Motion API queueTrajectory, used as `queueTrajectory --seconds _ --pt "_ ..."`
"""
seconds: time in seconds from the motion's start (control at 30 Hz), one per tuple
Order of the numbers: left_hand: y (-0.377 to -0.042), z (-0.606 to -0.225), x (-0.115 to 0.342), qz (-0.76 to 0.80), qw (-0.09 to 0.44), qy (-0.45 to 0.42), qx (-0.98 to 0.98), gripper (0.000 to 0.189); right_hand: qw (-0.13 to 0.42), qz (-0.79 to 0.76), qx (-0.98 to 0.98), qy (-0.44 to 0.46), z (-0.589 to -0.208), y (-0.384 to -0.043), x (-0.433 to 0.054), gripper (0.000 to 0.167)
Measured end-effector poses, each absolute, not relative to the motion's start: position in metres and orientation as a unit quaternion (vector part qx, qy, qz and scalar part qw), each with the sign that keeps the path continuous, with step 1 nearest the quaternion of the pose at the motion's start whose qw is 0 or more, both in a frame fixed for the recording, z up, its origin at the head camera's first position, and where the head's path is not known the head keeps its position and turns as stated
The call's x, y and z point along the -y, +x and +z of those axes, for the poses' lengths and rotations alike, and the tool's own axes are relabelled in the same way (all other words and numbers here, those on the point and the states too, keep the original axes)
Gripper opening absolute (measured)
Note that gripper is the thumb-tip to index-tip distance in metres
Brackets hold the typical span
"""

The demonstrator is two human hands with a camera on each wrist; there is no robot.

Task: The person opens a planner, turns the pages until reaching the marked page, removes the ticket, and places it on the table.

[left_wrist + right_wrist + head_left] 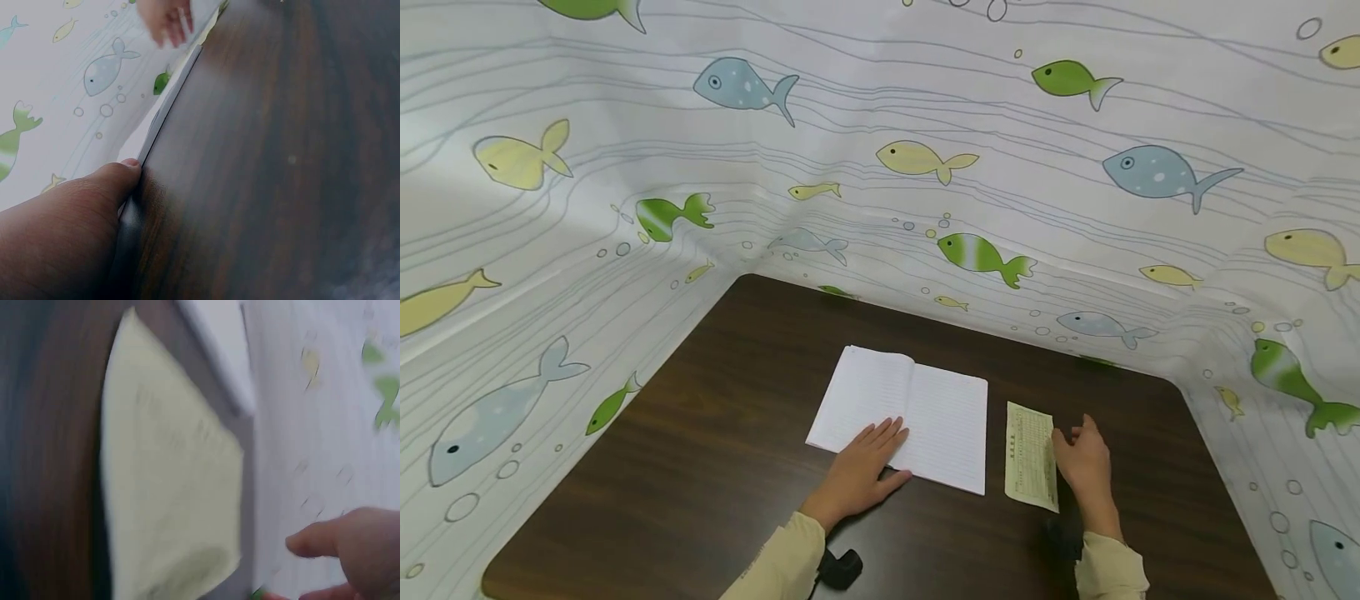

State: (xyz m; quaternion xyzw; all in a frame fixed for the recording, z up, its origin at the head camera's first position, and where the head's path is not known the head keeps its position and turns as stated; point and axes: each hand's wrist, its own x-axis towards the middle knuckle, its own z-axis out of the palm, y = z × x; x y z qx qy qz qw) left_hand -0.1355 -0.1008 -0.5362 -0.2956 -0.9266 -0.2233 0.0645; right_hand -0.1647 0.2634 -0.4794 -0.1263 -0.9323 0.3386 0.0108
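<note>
An open notebook (951, 417) with ruled white pages lies on the dark wooden table. My left hand (863, 471) rests on its lower left page, fingers straight and the thumb spread out by the near edge. In the left wrist view the thumb (115, 184) lies along the notebook's edge. Right of the notebook is a pale yellow slip of printed paper (1030, 458), its print too small to read. My right hand (1086, 467) is at the slip's right edge; in the right wrist view its thumb and fingers (319, 540) stand apart from the paper, holding nothing.
Dark wood tabletop (700, 467) surrounds the notebook and slip. White sheeting (850, 217) printed with fish rises along the back and both sides of the table. A black device (840, 569) sits under my left wrist.
</note>
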Motion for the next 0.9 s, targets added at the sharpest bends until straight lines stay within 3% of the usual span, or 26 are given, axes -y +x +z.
queueTrajectory --seconds 0.3,0.5,0.73,0.9 --pt "-0.137 -0.536 0.098 -0.227 0.068 -0.291 0.927 0.065 -0.039 0.326 0.94 0.094 -0.475 -0.153 -0.191 0.048" --pt "-0.137 -0.532 0.097 -0.253 0.045 -0.255 0.932 0.064 -0.042 0.332 0.936 0.109 -0.496 -0.148 -0.164 0.043" --pt "-0.144 -0.507 0.13 -0.322 0.052 -0.081 0.942 0.058 -0.012 0.363 0.928 0.084 -0.509 -0.146 -0.16 0.049" --pt "-0.144 -0.476 0.161 -0.42 -0.005 0.06 0.906 0.064 -0.005 0.377 0.924 0.063 -0.511 -0.143 -0.158 0.05"
